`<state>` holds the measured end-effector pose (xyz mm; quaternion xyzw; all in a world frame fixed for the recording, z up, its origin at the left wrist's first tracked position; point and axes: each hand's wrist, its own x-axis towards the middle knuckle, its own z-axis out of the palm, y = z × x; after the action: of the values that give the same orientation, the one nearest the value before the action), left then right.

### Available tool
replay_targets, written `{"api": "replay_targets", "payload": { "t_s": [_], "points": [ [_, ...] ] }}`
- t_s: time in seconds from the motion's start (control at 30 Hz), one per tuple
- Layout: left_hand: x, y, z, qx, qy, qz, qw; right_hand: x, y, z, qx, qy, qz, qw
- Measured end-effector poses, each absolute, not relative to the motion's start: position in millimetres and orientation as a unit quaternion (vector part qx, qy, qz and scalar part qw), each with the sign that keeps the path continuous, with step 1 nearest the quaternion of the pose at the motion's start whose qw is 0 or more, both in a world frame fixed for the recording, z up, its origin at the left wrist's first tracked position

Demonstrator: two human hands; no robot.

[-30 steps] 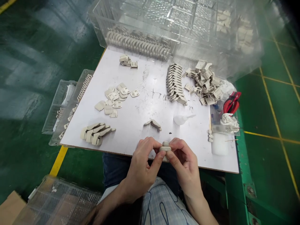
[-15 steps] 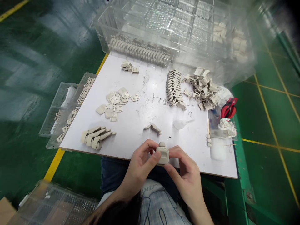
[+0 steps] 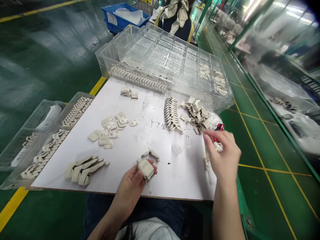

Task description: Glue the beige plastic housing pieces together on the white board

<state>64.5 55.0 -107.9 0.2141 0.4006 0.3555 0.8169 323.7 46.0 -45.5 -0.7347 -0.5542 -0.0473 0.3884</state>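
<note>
My left hand point(image 3: 132, 183) holds a beige seat-shaped part point(image 3: 146, 168) over the front of the white board point(image 3: 160, 186). Just behind it lies an angled beige piece point(image 3: 152, 154). My right hand point(image 3: 222, 150) is raised over the board's right edge, beside a heap of small beige parts point(image 3: 196, 113); thumb and forefinger come close together, and whatever may be between them is too small to tell. A curved row of beige parts point(image 3: 172, 115) stands left of that heap. Flat beige pieces point(image 3: 103, 140) and a bundle of bent pieces point(image 3: 85, 170) lie on the left.
A large clear compartment tray point(image 3: 160, 50) spans the back of the board. Clear trays with beige parts point(image 3: 50, 146) adjoin the left edge. Red-handled pliers point(image 3: 220, 127) are partly hidden behind my right hand. Beyond the tray are a blue bin point(image 3: 120, 23) and a person point(image 3: 178, 23).
My right hand has let go of the seat-shaped part and moved right and away from me. My left hand keeps that part, now tilted. The view has tipped up.
</note>
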Motion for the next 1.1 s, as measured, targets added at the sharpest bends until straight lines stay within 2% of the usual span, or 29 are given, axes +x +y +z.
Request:
{"api": "replay_targets", "payload": {
  "t_s": [0.1,0.17,0.23,0.27,0.33,0.43,0.57,0.67,0.73,0.87,1.1],
  "points": [
    [67.5,59.6,-107.8,0.193,0.394,0.358,0.825,344.2,101.9,-55.5,-0.771,-0.586,-0.145,0.205],
    [68.5,60.4,-107.0,0.195,0.386,0.357,0.828,346.5,129.7,-64.6,-0.793,-0.584,-0.150,0.093],
    [68.5,59.9,-106.4,0.198,0.378,0.358,0.831,344.9,143.1,-69.1,-0.799,-0.585,-0.134,0.030],
    [68.3,59.5,-106.5,0.200,0.374,0.357,0.832,343.7,143.7,-68.2,-0.799,-0.586,-0.129,0.025],
    [67.9,59.2,-107.6,0.207,0.367,0.353,0.836,341.1,133.3,-58.5,-0.793,-0.589,-0.138,0.075],
    [66.6,60.3,-111.1,0.220,0.358,0.341,0.841,333.3,96.6,-29.6,-0.766,-0.583,-0.122,0.242],
    [62.1,60.4,-111.1,0.240,0.348,0.322,0.847,308.9,39.3,-0.1,-0.741,-0.507,0.117,0.424],
    [57.5,55.3,-101.8,0.241,0.323,0.318,0.858,285.6,11.1,-4.2,-0.674,-0.492,0.187,0.518],
    [56.3,49.2,-92.7,0.237,0.291,0.312,0.873,270.6,1.1,-15.6,-0.623,-0.518,0.208,0.548],
    [60.8,35.5,-80.8,0.213,0.207,0.302,0.906,246.7,-7.3,-39.9,-0.563,-0.583,0.195,0.552],
    [61.5,29.2,-90.6,0.197,0.134,0.287,0.928,236.0,-13.1,-54.5,-0.534,-0.611,0.186,0.553]
  ]
}}
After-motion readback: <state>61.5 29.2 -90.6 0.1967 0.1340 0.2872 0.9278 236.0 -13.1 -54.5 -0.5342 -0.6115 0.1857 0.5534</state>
